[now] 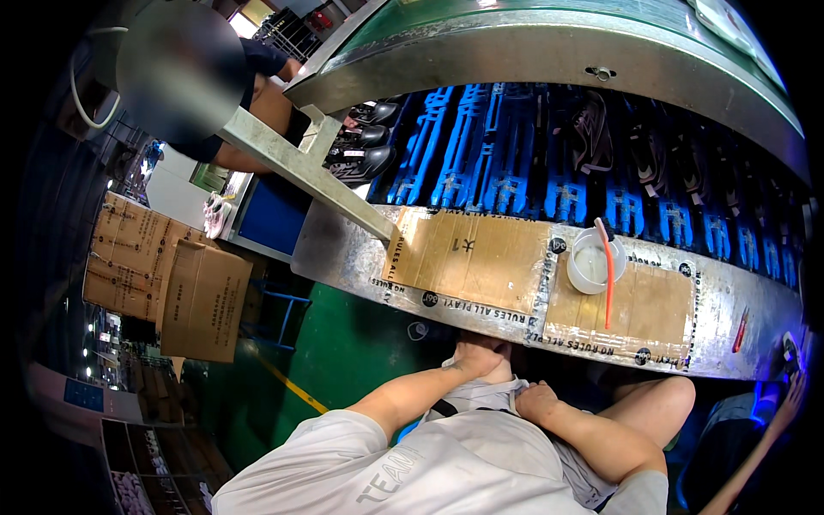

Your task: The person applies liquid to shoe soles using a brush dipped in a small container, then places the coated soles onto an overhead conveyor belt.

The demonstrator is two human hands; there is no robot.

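Note:
My left hand (pixel 482 354) lies on my bare knee, below the table's front edge; its fingers are mostly hidden. My right hand (pixel 536 401) is curled at my lap against the light grey shorts (pixel 481 396), with a fold of cloth at its fingers. Neither hand touches anything on the table. In front of me, cardboard sheets (pixel 470 257) are taped to the steel table (pixel 343 253). A white plastic tub (pixel 585 275) stands on them, with a red-orange handle (pixel 608 287) leaning out of it; what lies inside is hard to make out.
Beyond the table, blue racks (pixel 506 184) carry dark shoes (pixel 592 137). At far left a co-worker reaches toward black shoes (pixel 365 160). Another person's hand (pixel 790 399) is near a shoe at far right. A red pen-like tool (pixel 740 330) lies nearby. Cardboard boxes (pixel 203 300) stand left.

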